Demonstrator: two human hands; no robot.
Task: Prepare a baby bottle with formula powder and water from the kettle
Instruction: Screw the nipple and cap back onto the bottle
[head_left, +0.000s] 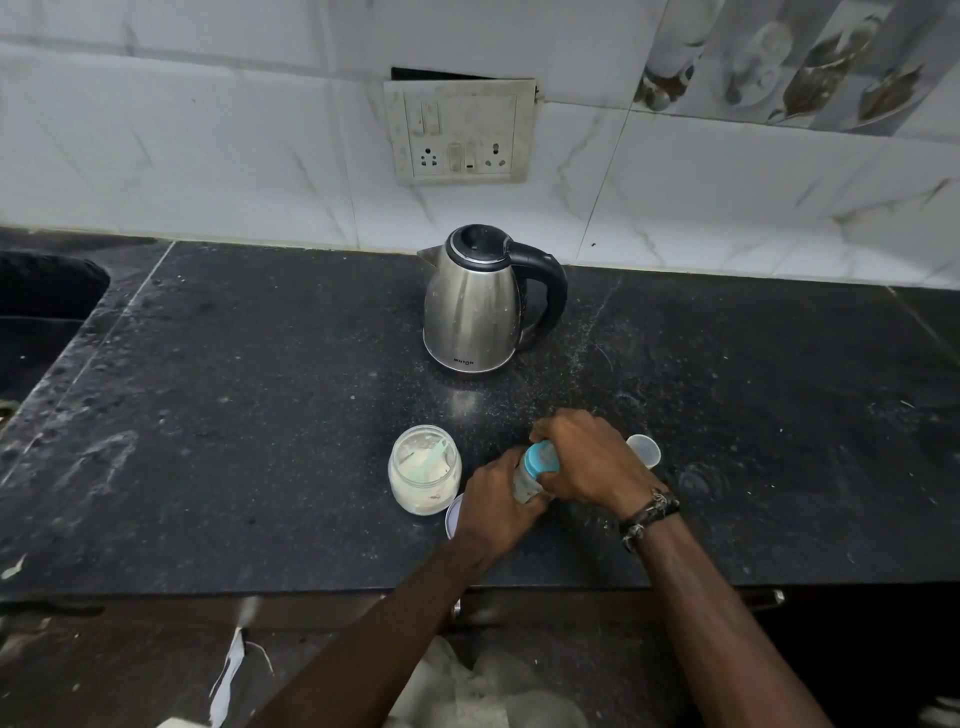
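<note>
On the dark stone surface (260, 415), near the front edge: baby bottle (524, 483) gripped in both hands. Left hand (493, 509) wrapped round the clear body, right hand (582, 462) clamped over the blue top (541, 460), black bracelet (649, 512) on that wrist. Just left of the bottle, open jar of formula powder (425, 477) with a pale green scoop (434, 457) stuck inside. Jar lid (453, 517) flat beside it, half hidden by the left hand. Clear cap (644, 449) peeking out behind the right hand. Further back, steel kettle (480, 301), lid shut, black handle to the right, under a grubby wall socket (460, 132).
</note>
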